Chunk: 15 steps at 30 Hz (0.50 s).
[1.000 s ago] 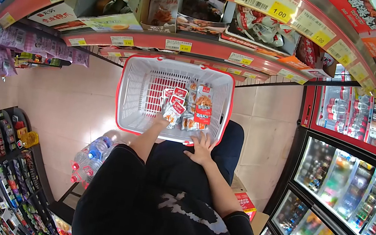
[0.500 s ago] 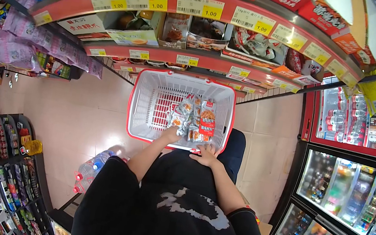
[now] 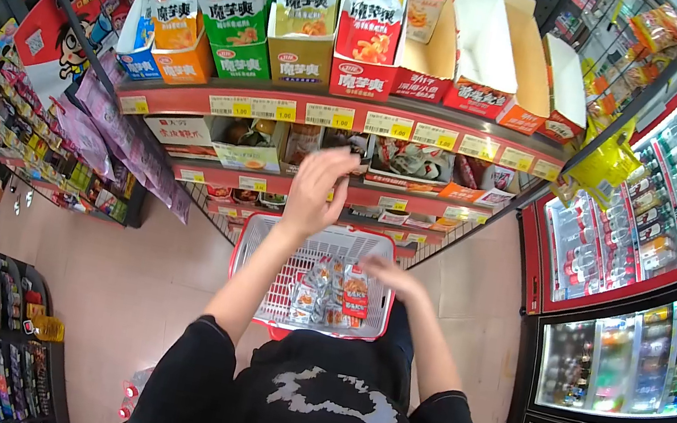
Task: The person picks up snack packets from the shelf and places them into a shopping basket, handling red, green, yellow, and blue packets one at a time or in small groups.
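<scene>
My left hand (image 3: 317, 191) is raised in front of the middle shelf, near its boxes of small snacks. Its fingers are stretched out and nothing shows in them. My right hand (image 3: 393, 277), a little blurred, hovers over the right side of the basket with fingers extended and no item visible in it. Beneath both hands sits the white basket with a red rim (image 3: 237, 250). Inside lie several silver snack packets (image 3: 307, 295) and a red-and-white snack packet (image 3: 356, 292) at the right.
Across the top shelf stand boxes of upright snack pouches, including a green pouch (image 3: 234, 7) and a red pouch (image 3: 370, 22). Some white cartons (image 3: 484, 42) gape beside them. Yellow bags (image 3: 604, 168) hang at right, near drink coolers (image 3: 630, 354). A low rack (image 3: 19, 327) stands left.
My left hand has risen out of the basket up to the middle shelf. My right hand has left the basket's near rim for its right side. The view has tilted up, showing more top shelf.
</scene>
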### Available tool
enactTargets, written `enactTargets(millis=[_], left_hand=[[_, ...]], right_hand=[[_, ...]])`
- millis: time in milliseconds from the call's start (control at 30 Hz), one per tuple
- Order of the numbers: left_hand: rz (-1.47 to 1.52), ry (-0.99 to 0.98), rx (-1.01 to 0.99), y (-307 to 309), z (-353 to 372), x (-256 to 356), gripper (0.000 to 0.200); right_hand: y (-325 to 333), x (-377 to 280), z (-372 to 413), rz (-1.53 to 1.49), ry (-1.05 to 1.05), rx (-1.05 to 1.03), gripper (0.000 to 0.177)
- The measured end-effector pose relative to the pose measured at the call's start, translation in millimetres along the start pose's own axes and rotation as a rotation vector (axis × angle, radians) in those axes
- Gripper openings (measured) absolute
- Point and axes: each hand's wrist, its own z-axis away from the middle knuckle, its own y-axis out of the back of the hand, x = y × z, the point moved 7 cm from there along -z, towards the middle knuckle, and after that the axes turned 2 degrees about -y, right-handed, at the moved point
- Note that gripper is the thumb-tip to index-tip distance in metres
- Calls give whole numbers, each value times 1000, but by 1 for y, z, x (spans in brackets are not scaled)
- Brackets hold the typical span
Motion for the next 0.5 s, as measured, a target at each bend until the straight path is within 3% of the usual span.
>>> enactTargets(millis=[33,67,167,233,300,333,367,433,500], left_hand=[[-22,-93,58,7,-23,8,33],[-93,-183,83,8,-42,16,36],[-350,-312,75,-5,-86,25,45],[-398,-200,17,-21,-105,18,49],[-651,-174,-60,-42,-105,10,57],[-651,-169,-63,-44,-105,9,58],[-653,-164,-70,-44,-104,8,59],[-680,-165,-82,-44,-103,7,61],[-680,-160,-78,-45,-102,6,61]], right_hand=[[19,-94,50,-47,219,-42,43],[44,-125,53,88,341,-4,38],[91,-248,122,-44,523,72,22],[126,-302,143,-124,688,298,14],[166,-348,157,29,921,759,17],[173,-372,169,91,1122,895,20],[181,-386,169,132,1036,936,20],[189,-410,166,476,1132,1216,25],[193,-426,146,529,1110,1173,33]])
